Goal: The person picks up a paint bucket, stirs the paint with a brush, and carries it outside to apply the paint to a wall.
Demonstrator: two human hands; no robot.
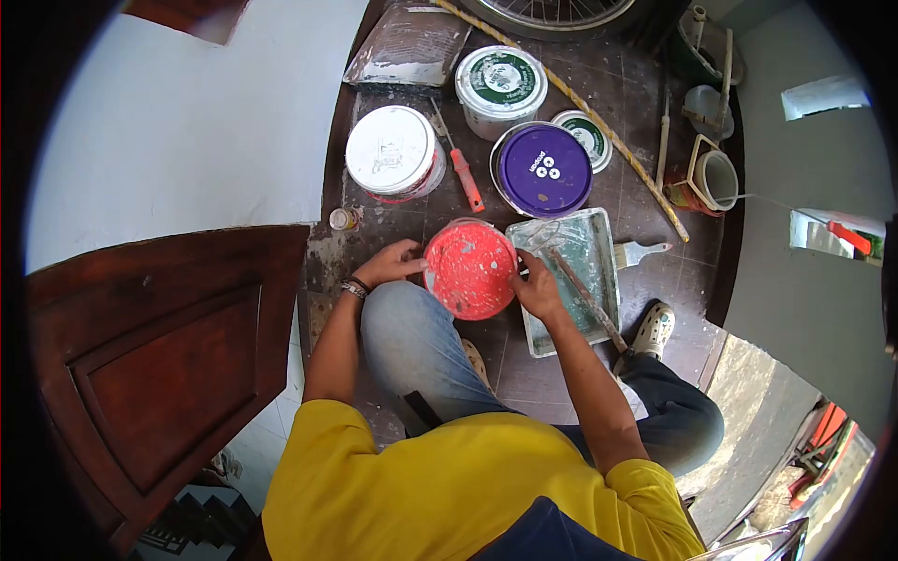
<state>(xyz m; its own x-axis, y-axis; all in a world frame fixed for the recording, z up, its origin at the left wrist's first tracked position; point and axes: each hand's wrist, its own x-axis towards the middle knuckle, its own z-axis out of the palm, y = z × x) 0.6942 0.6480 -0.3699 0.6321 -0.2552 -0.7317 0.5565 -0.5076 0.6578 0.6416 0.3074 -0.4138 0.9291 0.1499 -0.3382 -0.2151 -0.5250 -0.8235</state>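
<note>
Between my knees is a paint bucket with a red, paint-speckled lid (pixel 470 269). My left hand (pixel 398 264) grips the lid's left rim, the fingers bent against the edge. On the opposite side, my right hand (pixel 537 286) has its thumb and fingers closed on the right rim. Just beyond my right hand lies a paint tray (pixel 610 280) smeared with pale paint. A stick-like handle (pixel 591 304) rests across it. How far the fingers reach under the rim is hidden.
Ahead stand a white-lidded bucket (pixel 388 150), a green-lidded bucket (pixel 502 82) and a purple-lidded bucket (pixel 544 170). A red-handled screwdriver-like tool (pixel 465 180) lies between them. A paintbrush (pixel 641 253) is right of the tray. A wooden door (pixel 178 365) is at left.
</note>
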